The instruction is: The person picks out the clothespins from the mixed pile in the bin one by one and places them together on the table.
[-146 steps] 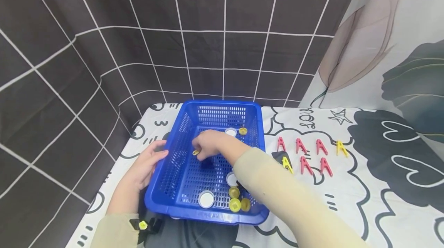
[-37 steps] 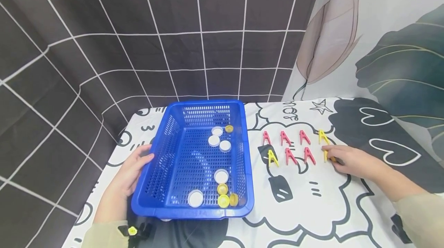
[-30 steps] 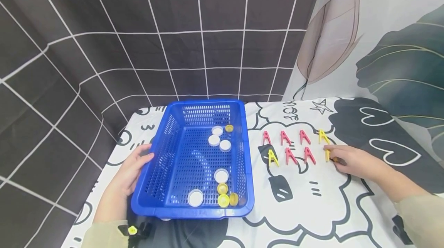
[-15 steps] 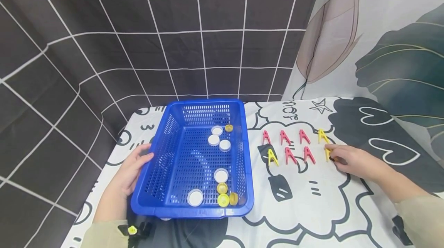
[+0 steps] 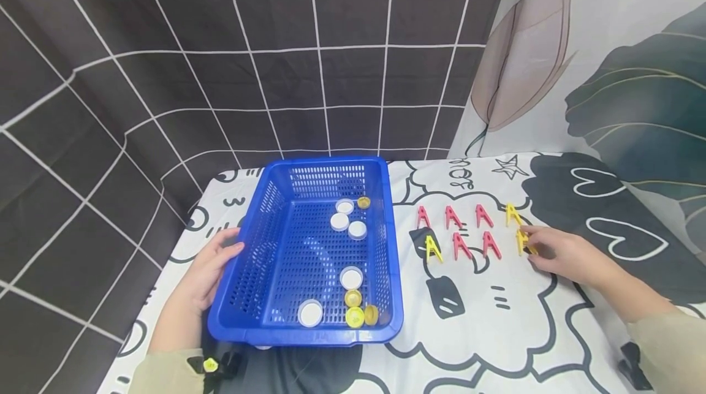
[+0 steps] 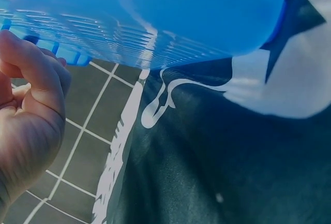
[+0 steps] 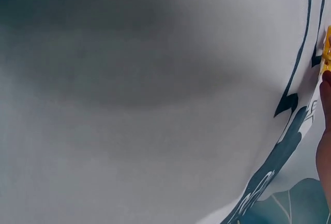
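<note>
My left hand point(image 5: 212, 265) holds the left rim of a blue plastic basket point(image 5: 309, 337), its thumb at the edge. In the left wrist view the curled fingers point(image 6: 39, 76) are against the basket's side point(image 6: 170, 17). Far to the right, my right hand point(image 5: 562, 253) is at a yellow clothespin point(image 5: 523, 242) lying on the cloth. Index finger and thumb are spread around its right side, loosely touching it. Another yellow clothespin point(image 5: 512, 214) lies just behind. Several pink clothespins, one of them nearest point(image 5: 489, 245), lie in two rows to the left, with a yellow clothespin point(image 5: 432, 249) ending the front row.
White caps, such as the large one point(image 5: 310, 313), and yellow caps, one of them bright point(image 5: 355, 317), lie scattered in the basket. Below is a black-and-white patterned cloth point(image 5: 469, 345). A dark grid-patterned curtain point(image 5: 276, 75) hangs behind.
My right hand has left the basket's inside for the clothespins on the right. There it has eased its fingers off the yellow clothespin, which shows more now. More white caps are visible; left hand keeps its hold.
</note>
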Motion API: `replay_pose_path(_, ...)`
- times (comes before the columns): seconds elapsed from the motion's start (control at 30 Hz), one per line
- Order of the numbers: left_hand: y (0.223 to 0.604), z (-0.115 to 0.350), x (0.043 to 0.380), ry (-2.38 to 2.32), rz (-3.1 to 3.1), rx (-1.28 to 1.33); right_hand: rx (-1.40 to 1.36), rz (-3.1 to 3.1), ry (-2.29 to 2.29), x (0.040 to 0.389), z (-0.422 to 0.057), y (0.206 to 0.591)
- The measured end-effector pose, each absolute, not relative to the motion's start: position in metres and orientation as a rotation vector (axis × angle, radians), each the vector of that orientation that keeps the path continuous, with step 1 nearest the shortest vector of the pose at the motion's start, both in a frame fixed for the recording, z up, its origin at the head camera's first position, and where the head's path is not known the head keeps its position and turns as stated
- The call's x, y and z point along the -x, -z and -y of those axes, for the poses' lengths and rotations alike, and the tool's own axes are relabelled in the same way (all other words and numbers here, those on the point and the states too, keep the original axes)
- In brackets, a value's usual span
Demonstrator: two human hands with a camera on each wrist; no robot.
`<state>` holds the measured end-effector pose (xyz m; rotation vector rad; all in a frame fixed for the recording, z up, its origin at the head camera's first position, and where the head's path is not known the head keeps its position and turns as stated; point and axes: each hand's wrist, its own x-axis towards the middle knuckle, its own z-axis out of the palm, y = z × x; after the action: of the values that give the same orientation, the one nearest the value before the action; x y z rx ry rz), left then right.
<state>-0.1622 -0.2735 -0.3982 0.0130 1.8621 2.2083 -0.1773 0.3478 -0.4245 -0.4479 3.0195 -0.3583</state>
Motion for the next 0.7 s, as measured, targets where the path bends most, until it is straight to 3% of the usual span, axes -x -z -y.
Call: replay_pose_path(0.7,0.3962,0.2782,0.1586,-2.221,-1.878,-0.028,0.459,-3.01,0.364,0.178,-0.3439,0.4209)
